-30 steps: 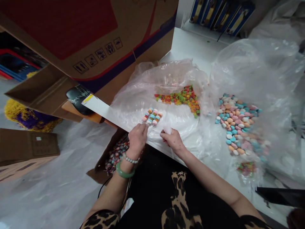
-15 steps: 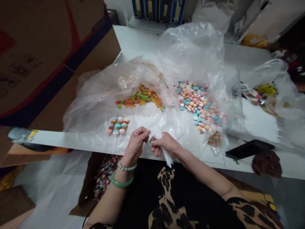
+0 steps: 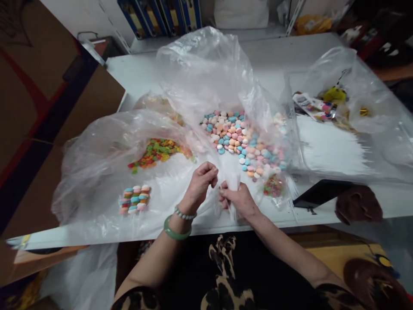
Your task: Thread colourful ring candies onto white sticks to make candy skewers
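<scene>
My right hand (image 3: 238, 199) is closed around a bundle of thin white strips (image 3: 233, 185) above the table's front edge. Just left of it, my left hand (image 3: 202, 183) has its fingers pinched together; whatever they hold is too small to make out. Ahead of my hands, pastel round candies (image 3: 234, 135) lie on clear plastic. Green, red and orange small candies (image 3: 158, 151) lie further left in a plastic bag. Skewered rows of stacked candies (image 3: 134, 199) rest side by side at the left. A small bag of coloured candies (image 3: 274, 185) is right of my right hand.
A large cardboard box (image 3: 48, 99) stands at the left. At the right are a clear tray with white sticks (image 3: 329, 146), a dark phone-like slab (image 3: 319, 193) and a brown object (image 3: 359, 205). Blue binders (image 3: 161, 16) stand behind the table (image 3: 271, 49).
The view has turned to the right, so the table's contents appear further left. My left hand has moved away from the strip bundle, leaving a wider gap between my hands.
</scene>
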Demonstrator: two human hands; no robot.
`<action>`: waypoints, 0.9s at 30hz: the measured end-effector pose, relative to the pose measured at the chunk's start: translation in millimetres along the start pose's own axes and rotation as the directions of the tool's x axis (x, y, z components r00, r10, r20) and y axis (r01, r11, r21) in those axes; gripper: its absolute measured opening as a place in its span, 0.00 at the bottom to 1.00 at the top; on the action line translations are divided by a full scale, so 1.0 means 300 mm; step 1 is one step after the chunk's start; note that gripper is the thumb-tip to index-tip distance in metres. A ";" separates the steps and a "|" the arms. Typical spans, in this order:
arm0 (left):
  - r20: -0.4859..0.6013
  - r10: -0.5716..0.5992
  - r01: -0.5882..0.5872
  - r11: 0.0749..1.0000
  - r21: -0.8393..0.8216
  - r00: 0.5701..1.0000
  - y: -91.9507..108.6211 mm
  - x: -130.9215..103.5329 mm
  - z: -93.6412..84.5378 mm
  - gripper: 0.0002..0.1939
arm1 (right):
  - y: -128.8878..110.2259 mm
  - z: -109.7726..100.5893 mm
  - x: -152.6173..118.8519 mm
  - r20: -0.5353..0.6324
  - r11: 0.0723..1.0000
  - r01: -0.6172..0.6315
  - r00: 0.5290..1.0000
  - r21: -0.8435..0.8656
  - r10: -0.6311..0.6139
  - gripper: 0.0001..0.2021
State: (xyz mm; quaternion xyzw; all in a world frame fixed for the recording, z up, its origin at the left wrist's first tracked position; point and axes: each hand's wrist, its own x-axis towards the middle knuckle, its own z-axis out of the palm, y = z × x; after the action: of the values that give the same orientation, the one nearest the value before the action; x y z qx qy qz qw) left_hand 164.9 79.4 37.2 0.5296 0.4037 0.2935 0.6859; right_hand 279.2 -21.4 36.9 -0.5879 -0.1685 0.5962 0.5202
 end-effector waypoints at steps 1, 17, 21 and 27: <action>-0.005 0.063 -0.062 0.990 0.130 0.998 -0.004 0.045 0.032 0.10 | 0.005 -0.015 0.010 -0.087 0.999 0.028 0.996 0.031 -0.025 0.11; 0.214 0.254 -0.332 0.693 0.641 0.943 -0.229 0.163 0.029 0.06 | 0.098 -0.165 0.126 -0.251 0.979 0.026 0.968 0.205 0.027 0.12; -0.023 0.279 -0.248 0.886 0.392 0.960 -0.229 0.096 -0.051 0.11 | 0.101 -0.187 0.123 -0.258 0.974 0.033 0.966 0.226 0.027 0.12; 0.100 0.334 -0.290 0.590 0.754 0.937 -0.215 0.036 -0.014 0.13 | 0.111 -0.187 0.121 -0.247 0.972 0.017 0.968 0.233 0.043 0.13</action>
State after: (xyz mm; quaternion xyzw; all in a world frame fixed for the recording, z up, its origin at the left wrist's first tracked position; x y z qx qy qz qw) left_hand 165.2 73.3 -28.0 0.8215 0.4074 0.2267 0.3281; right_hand 322.8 -28.1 -23.2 -0.5945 -0.0266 0.5362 0.5986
